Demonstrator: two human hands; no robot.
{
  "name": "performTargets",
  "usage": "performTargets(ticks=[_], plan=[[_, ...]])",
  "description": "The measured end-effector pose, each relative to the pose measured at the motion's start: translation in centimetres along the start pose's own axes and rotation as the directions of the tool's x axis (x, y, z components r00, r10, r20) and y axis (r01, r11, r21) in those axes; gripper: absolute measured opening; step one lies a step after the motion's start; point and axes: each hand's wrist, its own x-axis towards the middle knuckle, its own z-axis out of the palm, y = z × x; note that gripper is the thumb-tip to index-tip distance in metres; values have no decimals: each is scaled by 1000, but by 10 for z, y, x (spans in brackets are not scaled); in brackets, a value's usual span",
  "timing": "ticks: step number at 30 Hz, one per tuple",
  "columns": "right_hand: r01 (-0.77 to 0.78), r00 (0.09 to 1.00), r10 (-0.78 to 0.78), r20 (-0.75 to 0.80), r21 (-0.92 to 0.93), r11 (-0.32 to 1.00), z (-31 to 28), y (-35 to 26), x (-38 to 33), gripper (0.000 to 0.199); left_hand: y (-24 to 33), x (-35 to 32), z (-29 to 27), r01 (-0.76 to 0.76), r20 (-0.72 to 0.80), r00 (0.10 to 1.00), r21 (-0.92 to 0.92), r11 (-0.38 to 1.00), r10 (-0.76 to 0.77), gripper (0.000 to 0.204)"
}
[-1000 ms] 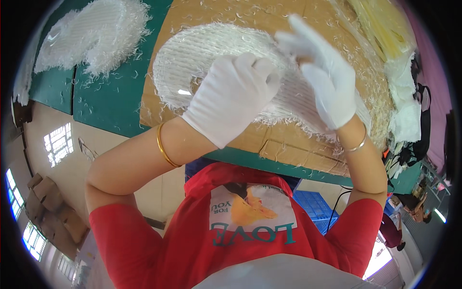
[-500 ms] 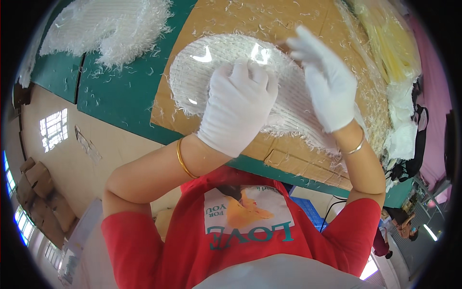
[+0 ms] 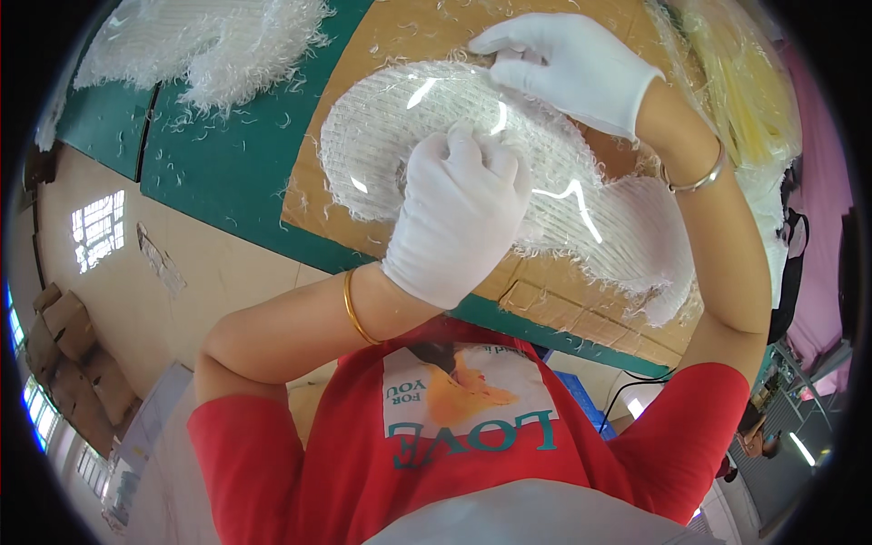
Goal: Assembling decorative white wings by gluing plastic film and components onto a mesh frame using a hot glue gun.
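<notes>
A white ribbed fabric piece with fringed edges lies on brown cardboard, curving from the left toward the right. Bright reflections show a clear plastic sheet over it. My left hand, in a white glove, rests closed on the middle of the sheet, knuckles up. Whatever its curled fingers hold, if anything, is hidden. At the fabric's far edge is my right hand, also gloved. Its fingers point left, with the index finger stretched out and the thumb a little apart below it. I make out nothing between them.
The brown cardboard lies on a green table, scattered with loose white threads. More fringed white fabric lies at the far left. A clear plastic bag with yellow contents is at the far right. Cardboard boxes stand on the floor at left.
My right hand has moved left and away from me along the fabric's far edge, uncovering the fabric's right end. My left hand stays pressed on the sheet, shifted very slightly.
</notes>
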Motion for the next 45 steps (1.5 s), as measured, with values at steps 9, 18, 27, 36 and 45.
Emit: performTargets(ticks=[9, 18, 27, 36, 45], plan=[[37, 962, 68, 263, -374, 926, -13, -38, 13, 26, 10, 0, -1, 33, 11, 999, 12, 999, -33, 53], [201, 952, -263, -160, -325, 924, 29, 10, -6, 10, 15, -1, 0, 47, -40, 998, -71, 996, -50, 25], [376, 839, -544, 2, -725, 577, 41, -3, -24, 17, 18, 0, 0, 59, -42, 997, -92, 994, -63, 22], [488, 841, -540, -30, -389, 781, 4, -13, -80, 34, 20, -4, 4, 48, -100, 994, -17, 999, -50, 18], [-103, 983, 85, -161, -105, 989, 10, 4, -42, 34, 10, 7, -8, 90, 6, 996, -183, 979, -90, 52]])
